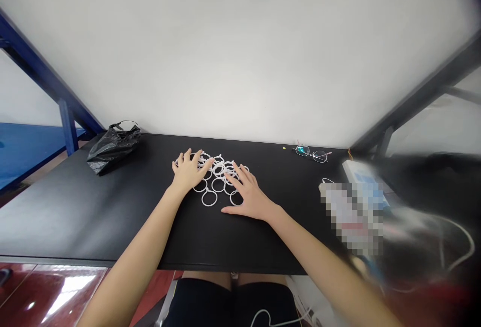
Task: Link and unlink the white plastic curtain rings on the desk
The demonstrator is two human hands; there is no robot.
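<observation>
A loose cluster of white rings (218, 185) lies on the black table (210, 237), several of them overlapping. Each looks thin and round, and some show a small knob on the rim. My left hand (187, 171) rests over the left side of the cluster with its fingers spread. On the right side, my right hand (250, 194) lies over other rings, palm down, fingers apart and thumb stretched to the left. Both hands touch or hover just above the rings, which they partly hide. One single ring (209, 198) sits at the near edge of the cluster.
A crumpled black plastic bag (116, 144) lies at the back left. Eyeglasses (311, 153) rest near the wall at the back right. Farther right are a white and blue box (363, 179), a pixelated item (351, 219) and a blurred clear plastic bag (417, 242). Blue metal bars (67, 124) border the left.
</observation>
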